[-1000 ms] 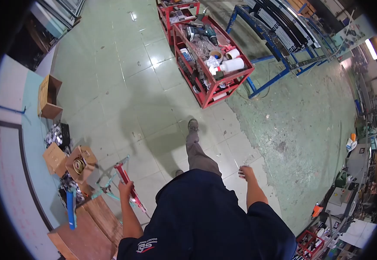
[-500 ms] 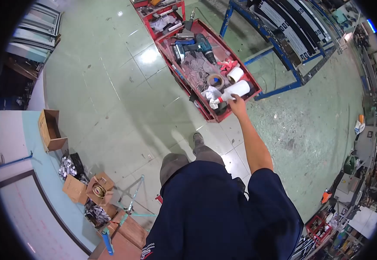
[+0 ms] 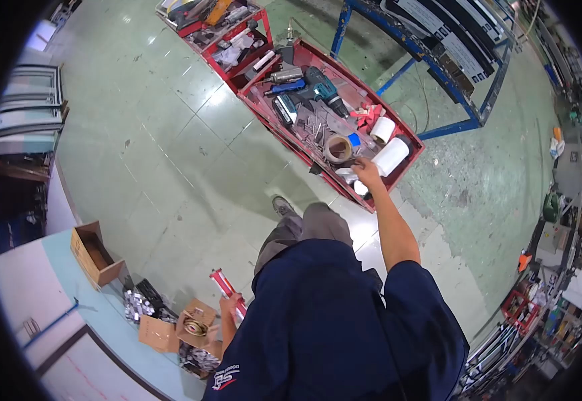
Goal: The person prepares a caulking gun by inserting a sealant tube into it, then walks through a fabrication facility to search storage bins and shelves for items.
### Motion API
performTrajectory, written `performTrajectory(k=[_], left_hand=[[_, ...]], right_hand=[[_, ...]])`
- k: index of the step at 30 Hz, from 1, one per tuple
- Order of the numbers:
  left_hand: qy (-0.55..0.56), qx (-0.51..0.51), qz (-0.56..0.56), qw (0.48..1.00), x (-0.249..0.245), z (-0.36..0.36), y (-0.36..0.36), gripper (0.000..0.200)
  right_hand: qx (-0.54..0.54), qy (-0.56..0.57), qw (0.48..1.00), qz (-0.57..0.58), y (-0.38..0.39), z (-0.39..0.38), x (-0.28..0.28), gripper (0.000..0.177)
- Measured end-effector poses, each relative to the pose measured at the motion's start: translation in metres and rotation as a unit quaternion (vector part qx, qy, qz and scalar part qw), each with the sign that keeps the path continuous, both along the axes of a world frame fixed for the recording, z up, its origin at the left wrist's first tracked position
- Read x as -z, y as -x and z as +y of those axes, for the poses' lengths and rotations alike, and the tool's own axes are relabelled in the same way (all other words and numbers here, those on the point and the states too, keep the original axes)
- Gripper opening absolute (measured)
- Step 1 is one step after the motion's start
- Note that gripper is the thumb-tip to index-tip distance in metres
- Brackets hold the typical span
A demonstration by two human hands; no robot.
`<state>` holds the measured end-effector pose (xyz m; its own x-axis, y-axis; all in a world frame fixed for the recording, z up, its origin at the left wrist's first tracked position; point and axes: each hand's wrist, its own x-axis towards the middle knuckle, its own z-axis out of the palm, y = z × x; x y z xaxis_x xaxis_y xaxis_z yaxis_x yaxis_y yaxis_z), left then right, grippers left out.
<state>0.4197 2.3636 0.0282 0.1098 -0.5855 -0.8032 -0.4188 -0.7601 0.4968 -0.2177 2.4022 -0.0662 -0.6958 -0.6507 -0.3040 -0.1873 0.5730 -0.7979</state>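
My right hand (image 3: 366, 171) reaches into the near end of a red tool cart (image 3: 409, 119), fingers bent down beside a white bottle (image 3: 391, 157) and a roll of tape (image 3: 338, 148); what its fingertips hold, if anything, is too small to tell. White crumpled material (image 3: 348, 175) lies just beside the fingers. Down at the left, my left hand (image 3: 231, 305) is wrapped round a red and white tube-shaped tool (image 3: 223, 283). A teal drill (image 3: 326, 91), a white roll (image 3: 382, 129) and red cloth (image 3: 369, 115) lie in the cart.
A blue metal rack (image 3: 448, 128) holding dark panels stands beyond the cart. Open cardboard boxes (image 3: 96, 255) sit at the left by the wall. Shelves with tools (image 3: 525, 301) line the right side. Tiled floor (image 3: 191, 154) lies left of the cart.
My left hand has come into view with the red and white tool. My right hand has shifted from the bottle's nozzle end towards the tape roll. The camera view has turned and my legs have moved.
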Motion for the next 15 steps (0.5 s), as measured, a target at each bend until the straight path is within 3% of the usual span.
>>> performTrajectory(k=[5, 7, 11, 15], left_hand=[[0.050, 0.113, -0.032, 0.992, -0.026, -0.128, 0.007, 0.020], [0.072, 0.147, -0.026, 0.986, -0.027, -0.169, 0.019, 0.022], [0.072, 0.187, 0.000, 0.980, -0.024, -0.214, 0.038, 0.024], [0.072, 0.186, 0.023, 0.980, -0.004, -0.228, 0.063, 0.026]], right_hand=[[0.089, -0.032, 0.995, 0.045, -0.009, -0.016, -0.028, 0.039], [0.076, -0.027, 0.993, 0.089, -0.007, -0.041, -0.039, 0.040], [0.036, -0.024, 0.995, 0.092, -0.009, -0.116, -0.075, 0.041], [-0.113, 0.047, 0.978, 0.168, -0.007, -0.216, -0.067, 0.053]])
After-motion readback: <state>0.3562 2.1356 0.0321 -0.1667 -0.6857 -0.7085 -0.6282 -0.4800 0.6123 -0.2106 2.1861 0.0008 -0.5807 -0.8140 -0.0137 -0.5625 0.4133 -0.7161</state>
